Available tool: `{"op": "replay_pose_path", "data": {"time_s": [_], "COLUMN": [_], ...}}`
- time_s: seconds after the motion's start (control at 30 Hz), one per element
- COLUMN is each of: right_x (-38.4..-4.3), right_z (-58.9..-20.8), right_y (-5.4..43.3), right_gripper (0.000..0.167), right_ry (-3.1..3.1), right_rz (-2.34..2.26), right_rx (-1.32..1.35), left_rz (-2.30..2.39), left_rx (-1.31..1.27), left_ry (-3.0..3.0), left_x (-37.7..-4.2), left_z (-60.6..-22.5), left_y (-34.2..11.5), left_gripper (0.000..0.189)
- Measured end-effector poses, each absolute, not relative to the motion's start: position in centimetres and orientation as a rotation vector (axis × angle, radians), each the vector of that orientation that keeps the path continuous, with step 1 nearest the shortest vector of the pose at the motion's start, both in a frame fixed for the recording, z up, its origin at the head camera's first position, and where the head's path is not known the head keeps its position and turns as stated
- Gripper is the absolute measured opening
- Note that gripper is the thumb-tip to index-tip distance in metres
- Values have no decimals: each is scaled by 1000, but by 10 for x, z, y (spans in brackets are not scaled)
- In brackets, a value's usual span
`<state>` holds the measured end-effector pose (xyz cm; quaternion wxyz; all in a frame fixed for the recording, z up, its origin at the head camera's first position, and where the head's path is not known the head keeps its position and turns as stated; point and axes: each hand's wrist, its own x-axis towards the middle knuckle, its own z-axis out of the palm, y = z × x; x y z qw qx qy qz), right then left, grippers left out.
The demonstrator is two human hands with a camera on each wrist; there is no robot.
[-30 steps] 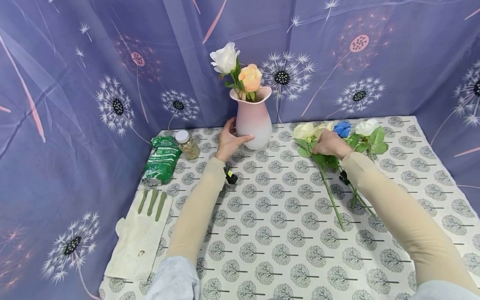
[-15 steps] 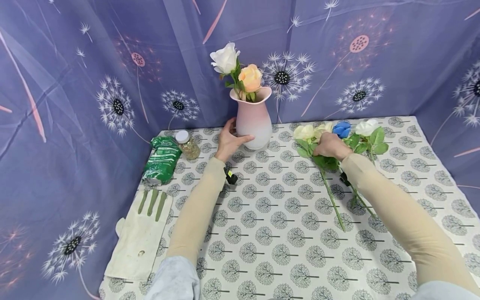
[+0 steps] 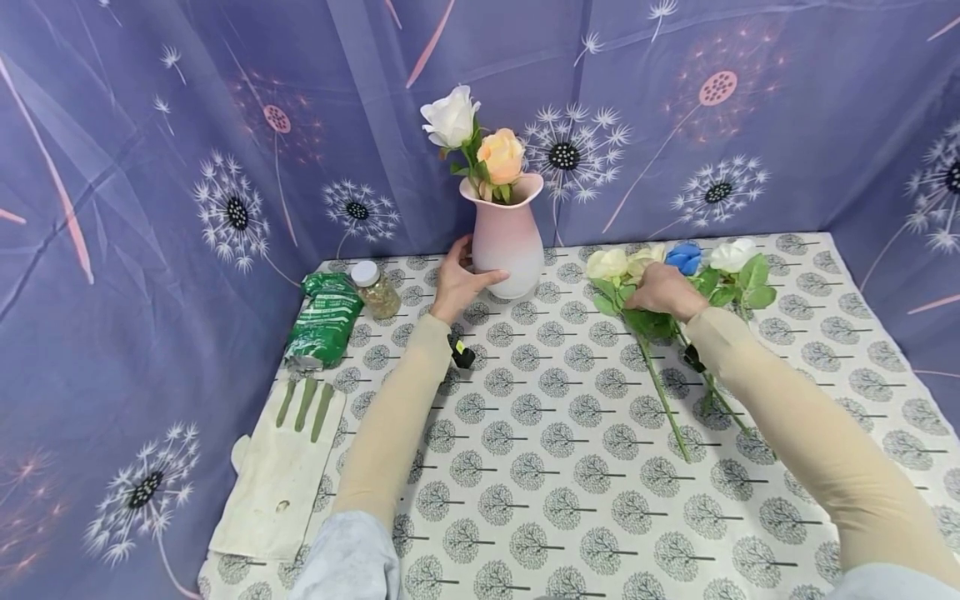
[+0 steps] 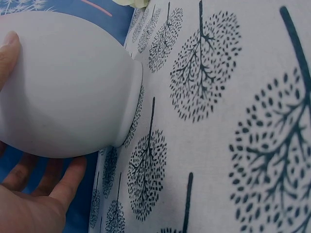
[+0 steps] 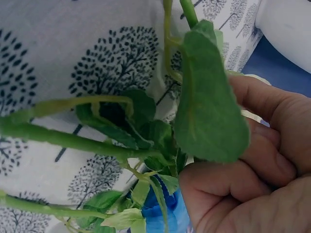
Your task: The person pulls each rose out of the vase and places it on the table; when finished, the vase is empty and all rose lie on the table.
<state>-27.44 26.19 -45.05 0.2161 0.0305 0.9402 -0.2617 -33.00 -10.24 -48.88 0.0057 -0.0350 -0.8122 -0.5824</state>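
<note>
A pink-to-white vase (image 3: 506, 258) stands upright at the back of the table with a white rose (image 3: 450, 117) and a peach rose (image 3: 501, 156) in it. My left hand (image 3: 463, 283) grips its lower body from the left, thumb across the front and fingers behind. To the right, my right hand (image 3: 665, 292) pinches among the stems and leaves just below a cream rose (image 3: 647, 255); a leaf (image 5: 209, 102) hides the fingertips in the right wrist view. Beside that hand lie a pale yellow rose (image 3: 607, 263), a blue rose (image 3: 684, 257) and a white rose (image 3: 732, 254).
At the left edge lie a green packet (image 3: 326, 321) and a pair of white gloves (image 3: 277, 483) with green strips. Next to the packet stands a lidded jar (image 3: 377, 292). A purple dandelion-print curtain (image 3: 315, 67) hangs right behind the tree-patterned tablecloth (image 3: 525, 500).
Under my right forearm, the lower end of a stem now shows farther to the right. The right hand has barely shifted; the left hand and vase have stayed put.
</note>
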Motion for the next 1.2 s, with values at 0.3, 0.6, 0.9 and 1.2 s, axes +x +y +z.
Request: {"op": "replay_pose_path", "data": {"time_s": [0.3, 0.6, 0.9, 1.2], "right_x": [-270, -264, -259, -249], "right_z": [-439, -418, -387, -358], "right_y": [264, 259, 243, 220], "right_gripper": [28, 35, 38, 33], "right_ry": [2583, 2678, 2767, 2839], "right_rz": [-795, -774, -825, -940], "right_rx": [94, 63, 3, -34], "left_rz": [-1812, -1813, -1819, -1812], "left_rx": [-101, -106, -90, -103], "left_ry": [-2553, -2548, -2560, -2559], "left_x": [-330, -328, -330, -330], "left_z": [-488, -487, -488, -488], "left_y": [-102, -102, -103, -103], "left_gripper": [108, 106, 108, 107]}}
